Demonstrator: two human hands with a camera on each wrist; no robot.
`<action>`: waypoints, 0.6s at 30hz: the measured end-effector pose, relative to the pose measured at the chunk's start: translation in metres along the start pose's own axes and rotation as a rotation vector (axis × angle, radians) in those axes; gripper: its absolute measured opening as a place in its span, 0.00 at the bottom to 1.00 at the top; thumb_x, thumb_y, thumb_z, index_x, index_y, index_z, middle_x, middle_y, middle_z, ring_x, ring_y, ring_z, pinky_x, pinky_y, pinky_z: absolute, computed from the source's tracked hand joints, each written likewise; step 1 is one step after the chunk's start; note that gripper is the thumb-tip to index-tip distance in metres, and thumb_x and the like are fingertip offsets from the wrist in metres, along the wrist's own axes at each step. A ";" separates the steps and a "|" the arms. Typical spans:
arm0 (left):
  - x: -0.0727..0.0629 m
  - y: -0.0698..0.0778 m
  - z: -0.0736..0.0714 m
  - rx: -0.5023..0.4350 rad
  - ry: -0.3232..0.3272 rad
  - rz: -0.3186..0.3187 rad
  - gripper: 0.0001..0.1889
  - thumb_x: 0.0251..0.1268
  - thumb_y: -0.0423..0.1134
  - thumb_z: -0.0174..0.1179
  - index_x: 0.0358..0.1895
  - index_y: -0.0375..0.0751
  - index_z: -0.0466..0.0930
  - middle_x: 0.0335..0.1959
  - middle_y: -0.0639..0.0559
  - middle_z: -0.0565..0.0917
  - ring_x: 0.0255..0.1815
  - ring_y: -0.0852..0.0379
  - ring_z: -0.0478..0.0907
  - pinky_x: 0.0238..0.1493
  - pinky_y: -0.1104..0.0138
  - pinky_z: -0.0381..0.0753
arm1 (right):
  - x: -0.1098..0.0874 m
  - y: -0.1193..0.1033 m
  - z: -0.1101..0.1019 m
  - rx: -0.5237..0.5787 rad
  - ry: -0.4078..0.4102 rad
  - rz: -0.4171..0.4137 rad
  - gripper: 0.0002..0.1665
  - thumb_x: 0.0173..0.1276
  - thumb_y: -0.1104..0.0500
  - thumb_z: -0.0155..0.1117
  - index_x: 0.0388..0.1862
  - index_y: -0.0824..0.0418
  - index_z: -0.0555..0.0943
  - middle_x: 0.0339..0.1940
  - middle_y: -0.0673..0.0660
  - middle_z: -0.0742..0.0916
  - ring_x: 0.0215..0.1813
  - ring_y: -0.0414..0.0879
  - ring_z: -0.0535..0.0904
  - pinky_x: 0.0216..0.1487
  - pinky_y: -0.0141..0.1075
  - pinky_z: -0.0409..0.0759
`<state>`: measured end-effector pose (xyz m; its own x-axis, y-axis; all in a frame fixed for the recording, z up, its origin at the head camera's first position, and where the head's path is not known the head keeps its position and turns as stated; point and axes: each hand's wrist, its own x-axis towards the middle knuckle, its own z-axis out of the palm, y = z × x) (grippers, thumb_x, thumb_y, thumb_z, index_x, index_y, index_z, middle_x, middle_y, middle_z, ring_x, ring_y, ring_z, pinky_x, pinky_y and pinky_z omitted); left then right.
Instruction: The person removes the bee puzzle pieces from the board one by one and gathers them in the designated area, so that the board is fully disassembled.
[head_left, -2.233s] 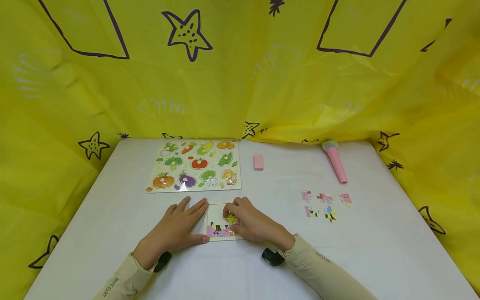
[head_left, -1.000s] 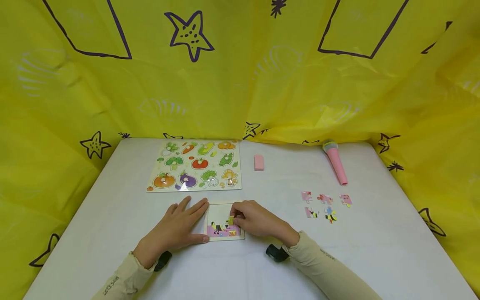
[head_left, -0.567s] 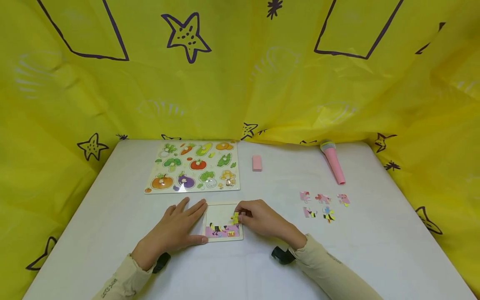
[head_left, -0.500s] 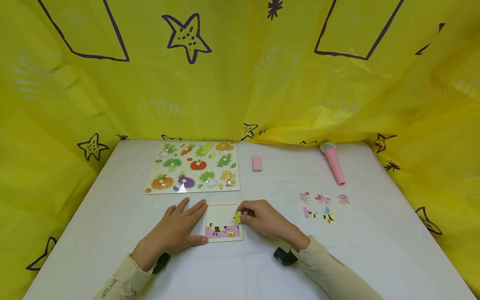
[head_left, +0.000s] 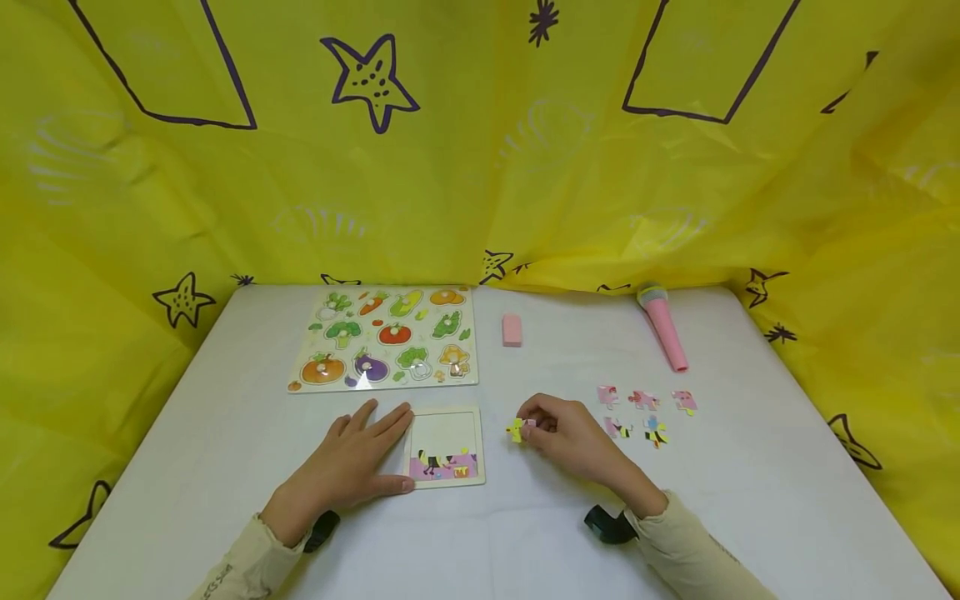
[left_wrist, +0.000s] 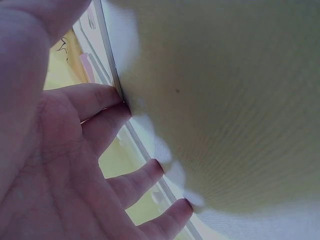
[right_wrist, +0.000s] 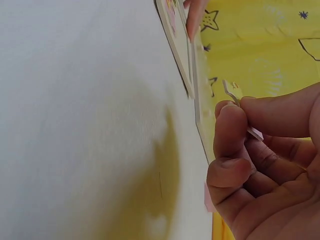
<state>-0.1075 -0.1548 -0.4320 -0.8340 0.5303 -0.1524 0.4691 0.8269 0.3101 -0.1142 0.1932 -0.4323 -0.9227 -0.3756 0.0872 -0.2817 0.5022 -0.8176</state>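
Note:
My right hand (head_left: 573, 437) pinches a yellow and pink jigsaw piece (head_left: 517, 430) between thumb and fingertips, above the table to the right of the puzzle frame. The right wrist view shows the same jigsaw piece (right_wrist: 233, 91) edge-on, raised off the table. My left hand (head_left: 352, 457) lies with straight fingers, its thumb and a fingertip touching the left edge of the small puzzle frame (head_left: 481, 442). Along the bottom of that frame sits a row of joined pieces (head_left: 442, 467) with bee and honey-pot pictures; above it the backing is bare. In the left wrist view the left hand (left_wrist: 75, 165) has its fingers spread.
Several loose jigsaw pieces (head_left: 643, 400) lie in two rows on the right. Behind the frame is a vegetable peg board (head_left: 390, 387). A pink block (head_left: 512, 330) and a pink toy microphone (head_left: 665, 329) stand farther back. A yellow curtain (head_left: 450, 183) borders the table.
My right hand has lifted the yellow piece away from the puzzle frame and carried it right, over the table. The left hand stays at the frame's left edge.

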 end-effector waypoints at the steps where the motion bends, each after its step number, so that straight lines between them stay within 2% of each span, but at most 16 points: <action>1: 0.000 0.000 0.000 0.001 0.001 0.001 0.50 0.67 0.64 0.70 0.84 0.40 0.64 0.85 0.48 0.64 0.83 0.27 0.53 0.73 0.28 0.58 | -0.002 0.001 -0.002 -0.002 0.009 0.004 0.04 0.75 0.65 0.71 0.45 0.60 0.86 0.35 0.46 0.87 0.36 0.41 0.81 0.39 0.34 0.81; 10: 0.000 0.000 0.001 -0.009 -0.006 -0.004 0.50 0.67 0.65 0.70 0.84 0.40 0.63 0.85 0.48 0.64 0.83 0.27 0.52 0.74 0.28 0.57 | -0.021 0.015 -0.020 -0.018 0.096 0.041 0.06 0.72 0.68 0.73 0.42 0.58 0.86 0.32 0.46 0.88 0.35 0.42 0.83 0.38 0.34 0.83; 18: 0.001 0.001 0.000 -0.011 -0.017 -0.020 0.50 0.67 0.64 0.70 0.84 0.40 0.63 0.85 0.47 0.63 0.84 0.27 0.52 0.74 0.28 0.55 | -0.038 0.023 -0.037 0.057 0.140 0.124 0.05 0.73 0.69 0.72 0.44 0.62 0.86 0.28 0.54 0.85 0.26 0.45 0.82 0.30 0.33 0.77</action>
<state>-0.1075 -0.1538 -0.4319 -0.8383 0.5167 -0.1741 0.4490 0.8353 0.3173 -0.0955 0.2479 -0.4335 -0.9782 -0.1992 0.0589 -0.1518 0.4918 -0.8574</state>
